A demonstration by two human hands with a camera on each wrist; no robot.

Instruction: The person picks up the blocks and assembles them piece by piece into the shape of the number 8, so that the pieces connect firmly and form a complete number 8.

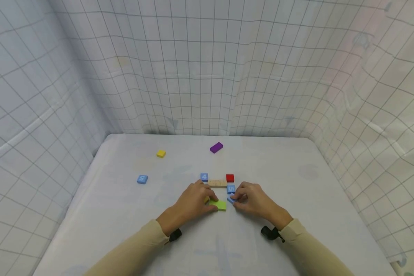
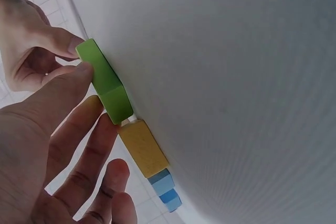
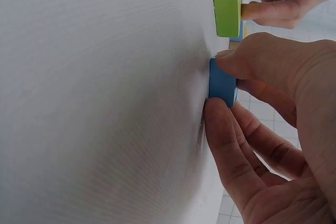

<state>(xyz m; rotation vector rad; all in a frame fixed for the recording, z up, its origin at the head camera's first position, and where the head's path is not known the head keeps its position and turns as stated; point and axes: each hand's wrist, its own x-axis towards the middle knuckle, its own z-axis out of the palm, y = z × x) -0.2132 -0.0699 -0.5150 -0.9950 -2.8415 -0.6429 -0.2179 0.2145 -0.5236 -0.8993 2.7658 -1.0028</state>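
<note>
My left hand (image 1: 194, 199) pinches a lime-green block (image 1: 222, 206) between thumb and fingers, low on the white table. A yellow block (image 2: 143, 148) lies just beyond it, mostly covered by the hand in the head view. With thumb and fingertips, my right hand (image 1: 257, 200) grips a small blue block (image 3: 222, 81), which sits turned at an angle to its neighbours. Directly behind that one is a blue block marked 5 (image 1: 231, 189). A plain wooden block (image 1: 217, 183) runs between the hands, with a blue block marked 4 (image 1: 204, 176) and a red block (image 1: 230, 178) at its ends.
Farther left lie another blue block marked 5 (image 1: 142, 179) and a yellow block (image 1: 161, 153). A purple block (image 1: 216, 147) lies near the table's back edge. White gridded curtains (image 1: 207, 76) enclose the table (image 1: 124, 230) at the back and both sides.
</note>
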